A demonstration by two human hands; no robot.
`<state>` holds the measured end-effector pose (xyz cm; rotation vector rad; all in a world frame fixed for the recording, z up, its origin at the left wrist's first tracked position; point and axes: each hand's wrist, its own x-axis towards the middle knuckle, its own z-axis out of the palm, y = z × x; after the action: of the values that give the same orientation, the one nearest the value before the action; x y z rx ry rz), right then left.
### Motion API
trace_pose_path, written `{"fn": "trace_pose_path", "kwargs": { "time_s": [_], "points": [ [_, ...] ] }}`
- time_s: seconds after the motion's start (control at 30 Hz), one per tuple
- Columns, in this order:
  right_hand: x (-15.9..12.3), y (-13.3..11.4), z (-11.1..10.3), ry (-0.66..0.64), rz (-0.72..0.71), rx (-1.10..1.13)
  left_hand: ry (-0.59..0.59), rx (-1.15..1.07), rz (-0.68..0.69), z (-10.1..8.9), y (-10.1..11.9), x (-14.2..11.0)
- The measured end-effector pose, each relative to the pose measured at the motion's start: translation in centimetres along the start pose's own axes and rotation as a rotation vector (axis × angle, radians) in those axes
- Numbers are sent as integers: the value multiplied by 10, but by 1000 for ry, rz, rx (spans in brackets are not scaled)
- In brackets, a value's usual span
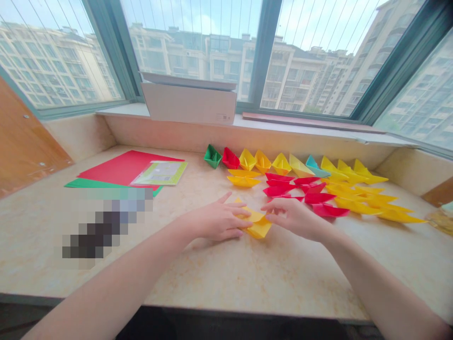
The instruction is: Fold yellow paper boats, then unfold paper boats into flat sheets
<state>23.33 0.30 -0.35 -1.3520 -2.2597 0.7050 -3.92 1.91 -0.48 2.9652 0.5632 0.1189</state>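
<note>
A partly folded piece of yellow paper (260, 228) lies on the countertop in front of me. My left hand (217, 218) rests flat on its left side, fingers spread and pressing it down. At the paper's right edge, the thumb and fingers of my right hand (286, 215) close in a pinch on a raised flap. The fingertips partly cover the folds. Just beyond my hands sits a yellow paper boat (243, 179), with several red paper boats (279, 190) behind my right hand.
More yellow boats (361, 200) stand at the right. A back row includes a green boat (213, 157) and a light-blue one (316, 166). Red sheets (120, 165) lie at the left under a clear packet (161, 173). A white box (189, 101) stands on the windowsill. Part of the countertop is blurred out.
</note>
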Motion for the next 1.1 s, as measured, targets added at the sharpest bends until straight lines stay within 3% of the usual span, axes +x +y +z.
{"fn": "trace_pose_path", "kwargs": {
  "time_s": [0.17, 0.33, 0.87, 1.1],
  "points": [
    [-5, -8, -1, -163, -4, -84, 39, -12, 57, -5, 3, -1],
    [-9, -21, 4, -230, -21, -72, 94, -23, 109, -5, 2, 1],
    [1, -15, 12, -3, 139, -106, 32, -134, 156, -2, 1, 5],
    [4, -10, 17, 28, 160, -135, 94, -104, 166, 3, -1, 5]
  ]
}}
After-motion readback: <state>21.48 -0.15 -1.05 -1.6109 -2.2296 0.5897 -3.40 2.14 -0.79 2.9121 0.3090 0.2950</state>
